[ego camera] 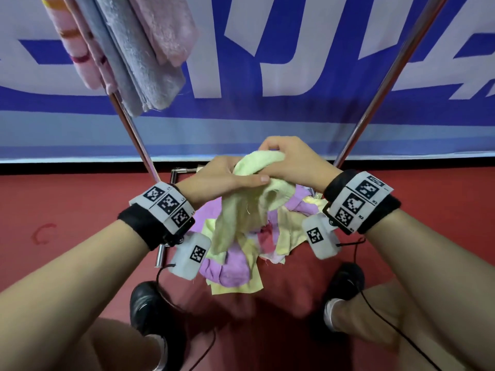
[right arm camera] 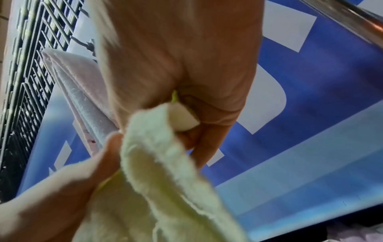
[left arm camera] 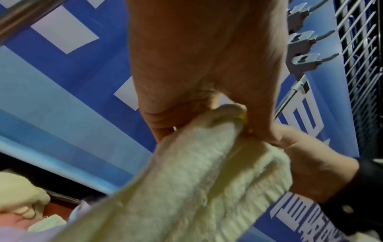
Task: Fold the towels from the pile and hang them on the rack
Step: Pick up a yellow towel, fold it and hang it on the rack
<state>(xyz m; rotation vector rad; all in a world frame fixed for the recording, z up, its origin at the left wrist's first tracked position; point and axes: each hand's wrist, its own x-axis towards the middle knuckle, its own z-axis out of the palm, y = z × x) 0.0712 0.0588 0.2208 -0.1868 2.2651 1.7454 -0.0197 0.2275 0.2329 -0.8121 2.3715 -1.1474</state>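
Hands close together — left hand [ego camera: 214, 178] and right hand [ego camera: 289, 162] both pinch the pale-yellow towel [ego camera: 241, 210], hanging bunched above the pile [ego camera: 235, 269].

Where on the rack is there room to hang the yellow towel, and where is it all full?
The left bar is crowded up top with hung towels; only its lower stretch shows bare. The right bar is bare all along what shows. Below both hands, the towel pile covers the red floor.
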